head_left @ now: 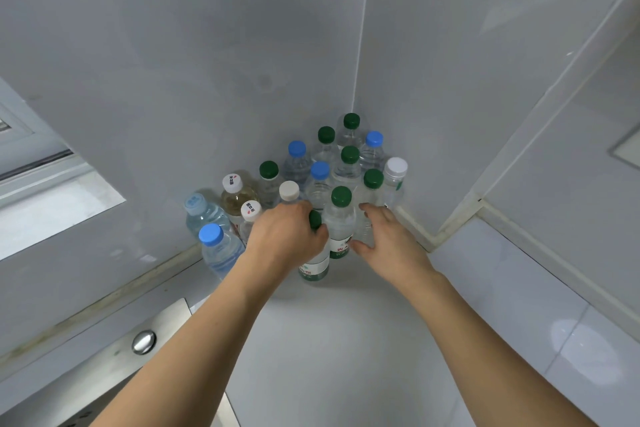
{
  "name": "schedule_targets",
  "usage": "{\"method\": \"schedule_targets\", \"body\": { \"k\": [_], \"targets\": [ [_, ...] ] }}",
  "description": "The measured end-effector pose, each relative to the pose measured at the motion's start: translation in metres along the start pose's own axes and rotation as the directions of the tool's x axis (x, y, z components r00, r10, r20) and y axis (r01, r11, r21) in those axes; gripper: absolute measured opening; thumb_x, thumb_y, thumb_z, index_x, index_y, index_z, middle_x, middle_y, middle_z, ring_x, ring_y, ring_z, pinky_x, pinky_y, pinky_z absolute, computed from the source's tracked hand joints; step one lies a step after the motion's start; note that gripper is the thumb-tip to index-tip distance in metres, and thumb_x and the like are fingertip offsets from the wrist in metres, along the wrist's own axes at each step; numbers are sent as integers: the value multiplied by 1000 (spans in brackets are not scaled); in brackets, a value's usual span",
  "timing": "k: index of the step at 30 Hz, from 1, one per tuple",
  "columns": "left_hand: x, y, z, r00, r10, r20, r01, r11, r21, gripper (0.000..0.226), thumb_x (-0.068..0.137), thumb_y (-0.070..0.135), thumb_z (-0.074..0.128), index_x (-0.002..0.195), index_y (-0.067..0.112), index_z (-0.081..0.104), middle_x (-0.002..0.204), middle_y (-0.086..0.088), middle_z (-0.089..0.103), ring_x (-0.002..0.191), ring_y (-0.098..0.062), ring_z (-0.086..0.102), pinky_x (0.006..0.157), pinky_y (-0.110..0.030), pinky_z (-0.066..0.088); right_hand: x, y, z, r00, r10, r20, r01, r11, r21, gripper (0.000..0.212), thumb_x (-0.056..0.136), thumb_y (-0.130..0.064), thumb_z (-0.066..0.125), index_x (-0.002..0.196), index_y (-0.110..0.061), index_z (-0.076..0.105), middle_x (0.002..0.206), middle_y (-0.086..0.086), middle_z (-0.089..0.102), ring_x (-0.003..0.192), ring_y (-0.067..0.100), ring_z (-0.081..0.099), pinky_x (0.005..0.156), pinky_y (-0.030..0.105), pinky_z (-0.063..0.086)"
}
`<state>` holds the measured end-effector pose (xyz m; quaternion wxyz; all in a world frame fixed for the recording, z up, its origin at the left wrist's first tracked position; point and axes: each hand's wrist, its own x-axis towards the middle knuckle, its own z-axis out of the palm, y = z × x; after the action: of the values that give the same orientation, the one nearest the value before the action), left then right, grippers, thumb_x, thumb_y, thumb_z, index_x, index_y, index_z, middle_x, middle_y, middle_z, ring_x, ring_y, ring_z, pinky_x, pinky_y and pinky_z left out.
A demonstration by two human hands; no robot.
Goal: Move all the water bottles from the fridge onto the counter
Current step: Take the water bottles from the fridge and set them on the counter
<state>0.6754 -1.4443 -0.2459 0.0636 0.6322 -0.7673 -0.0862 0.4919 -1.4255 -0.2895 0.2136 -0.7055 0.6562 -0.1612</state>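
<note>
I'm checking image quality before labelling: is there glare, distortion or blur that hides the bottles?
Head view: wide-angle bending curves the wall edges; soft glare patches on the counter at right; light is even, shadows faint; the bottles stay sharp, though the left hand covers most of one green cap and the right hand hides bottle bases.

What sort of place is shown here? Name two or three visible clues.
Probably a kitchen counter corner: a pale worktop meeting tiled walls, a steel panel with a round knob, likely a hob, and many capped water bottles standing in the corner.
</note>
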Motion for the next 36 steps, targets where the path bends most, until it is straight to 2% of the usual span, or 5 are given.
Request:
{"method": "schedule_targets", "body": {
  "k": [10,15,19,28,36],
  "targets": [
    [-5,7,-3,988,-108,111,108,994,7,29,95,44,45,99,16,47,91,-5,60,83,-25,59,66,-33,45,-36,-7,-14,993,-61,-102,59,998,-21,69,87,-30,67,146,-11,35,149,7,39,138,24,35,114,31,26],
    [-31,34,-11,979,-190,-74,195,978,73,59,95,54,45,126,5,44,116,-13,56,103,-33,57,77,-40,48,-77,2,-51,984,-31,-174,33,999,7,71,87,-29,69,145,-7,35,150,10,37,139,27,33,117,33,23],
    [-56,61,-20,969,29,-246,-17,999,49,50,97,45,45,126,4,46,121,-15,54,108,-35,53,80,-41,49,-117,16,-80,979,34,-201,-39,999,-22,70,90,-32,65,147,-8,32,153,11,32,143,28,23,120,34,13],
    [-73,151,-4,908,390,-156,-395,919,-4,51,97,35,45,140,7,36,143,-14,43,127,-36,44,105,-47,40,-210,54,-123,924,255,-285,-271,963,-15,71,94,-32,59,152,-12,23,160,7,19,147,21,11,120,30,5],
    [-88,256,22,743,663,-88,-666,746,-4,54,99,32,40,147,12,28,153,-11,32,139,-31,29,114,-48,25,-292,91,-156,783,475,-401,-477,873,103,77,96,-30,57,155,-15,11,163,3,8,150,18,2,122,34,7]
  ]
}}
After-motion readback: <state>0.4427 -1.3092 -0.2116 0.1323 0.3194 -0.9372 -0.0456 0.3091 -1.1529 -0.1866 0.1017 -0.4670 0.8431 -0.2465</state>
